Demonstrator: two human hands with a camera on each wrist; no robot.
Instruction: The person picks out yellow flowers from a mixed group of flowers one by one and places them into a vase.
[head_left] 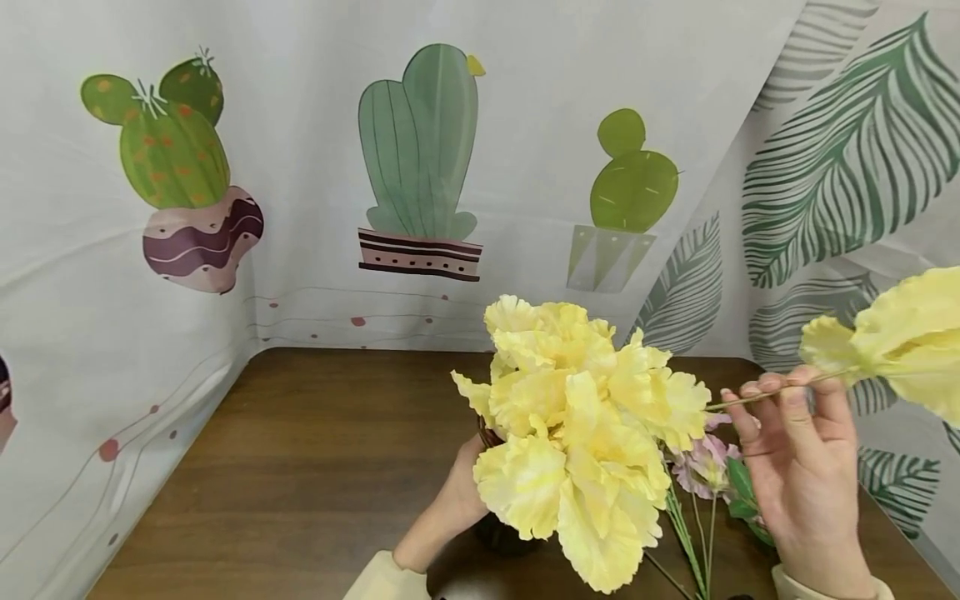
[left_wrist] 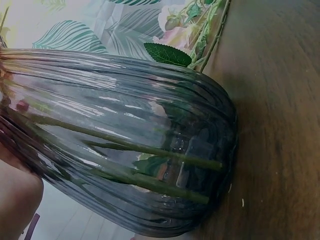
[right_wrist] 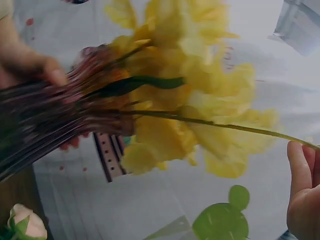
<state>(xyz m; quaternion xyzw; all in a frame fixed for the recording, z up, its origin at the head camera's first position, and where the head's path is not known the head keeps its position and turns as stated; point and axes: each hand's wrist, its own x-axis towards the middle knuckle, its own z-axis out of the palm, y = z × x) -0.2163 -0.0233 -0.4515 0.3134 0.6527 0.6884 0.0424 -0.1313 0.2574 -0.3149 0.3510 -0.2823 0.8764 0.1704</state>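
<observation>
A ribbed clear glass vase stands on the table with stems visible inside it. My left hand grips the vase near its neck. Large ruffled yellow flowers fill the vase's mouth and hide most of it in the head view. At the right, my right hand pinches the stem of another yellow flower just below its bloom. That flower's long stem slants from the hand down to the vase's mouth in the right wrist view.
Pink flowers with green leaves and several stems lie on the brown wooden table, right of the vase. A pale rose shows in the right wrist view. Printed cloth hangs behind the table.
</observation>
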